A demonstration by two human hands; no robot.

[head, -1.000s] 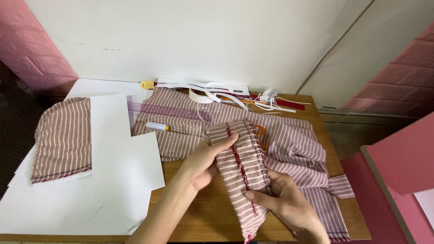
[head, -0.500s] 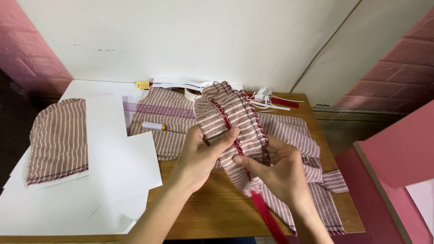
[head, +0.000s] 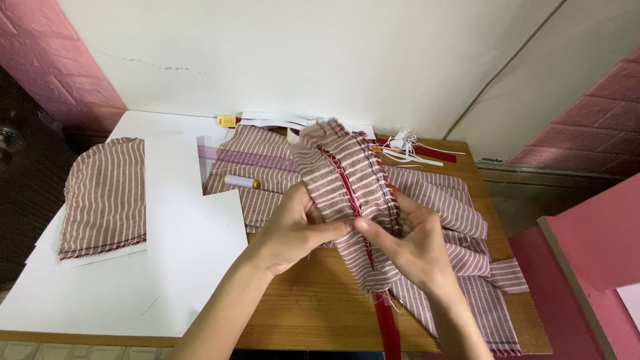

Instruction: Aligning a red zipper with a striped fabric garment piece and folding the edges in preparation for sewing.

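held fabric piece [head: 347, 183]: dusty maroon-brown with white stripes; dark red seam line down the middle; frayed pale edge
red strip [head: 387, 327]: solid deep red, hanging below the held piece
fabric on table [head: 460, 260]: same maroon and white stripes; wider white bands near the lower edge
folded fabric stack [head: 103, 197]: brown-maroon, thin white stripes running lengthwise
paper sheets [head: 193, 247]: plain white
thread spool [head: 241, 181]: white body, yellow end
table [head: 313, 310]: light brown wood grain
small tag [head: 227, 121]: yellow
white strips [head: 407, 150]: white, over red
wall [head: 347, 60]: off-white; pink brick-pattern panels at both sides
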